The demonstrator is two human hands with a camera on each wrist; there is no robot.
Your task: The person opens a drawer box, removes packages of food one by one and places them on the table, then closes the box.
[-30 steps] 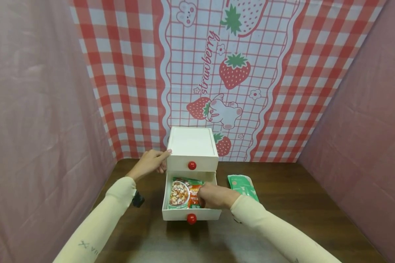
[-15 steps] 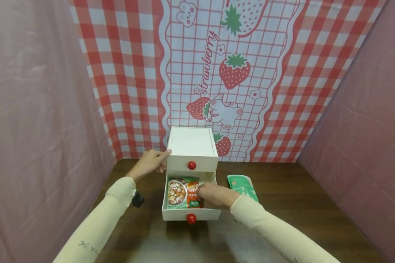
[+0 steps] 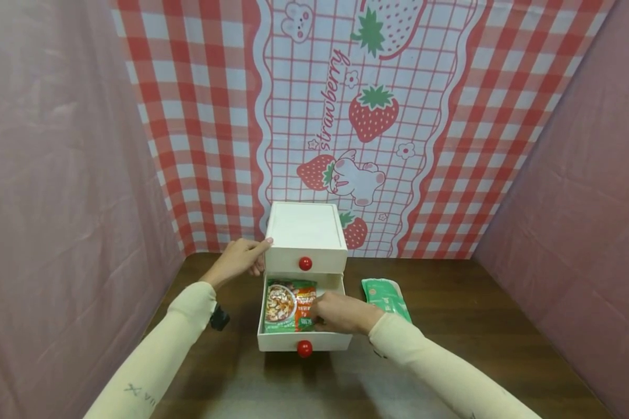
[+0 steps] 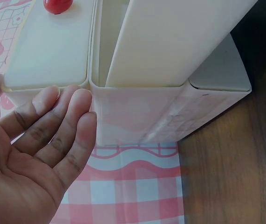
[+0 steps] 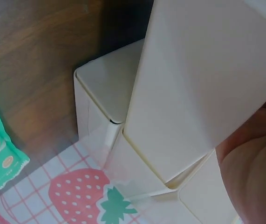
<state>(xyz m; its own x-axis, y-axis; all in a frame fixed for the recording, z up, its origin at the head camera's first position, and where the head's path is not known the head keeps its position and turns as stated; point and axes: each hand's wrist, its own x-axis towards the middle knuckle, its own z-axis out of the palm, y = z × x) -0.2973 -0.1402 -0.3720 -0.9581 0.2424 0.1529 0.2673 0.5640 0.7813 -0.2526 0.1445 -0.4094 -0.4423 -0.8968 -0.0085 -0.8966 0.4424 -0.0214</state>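
Note:
A small white drawer cabinet (image 3: 307, 226) stands at the back of the table. Below its closed, red-knobbed top drawer, another drawer (image 3: 279, 342) is pulled out. Inside lies a green and red food packet (image 3: 282, 308) printed with a bowl of food. My right hand (image 3: 340, 312) reaches into this drawer, fingers curled at the packet's right edge; their tips are hidden. My left hand (image 3: 239, 258) rests against the cabinet's left side, thumb at the top edge. In the left wrist view, the relaxed fingers (image 4: 79, 130) of that hand lie along the side wall.
A green packet (image 3: 385, 298) lies on the wooden table (image 3: 451, 326), right of the cabinet. Behind hangs a red checked cloth (image 3: 204, 134) with strawberries. Pink curtains (image 3: 68, 192) close off both sides. A lower cabinet section (image 5: 112, 81) sits beneath the pulled-out drawer.
The food packet has shifted a little left inside the drawer and lies closer to its left wall. My right hand has edged left with it. The left hand stays where it was.

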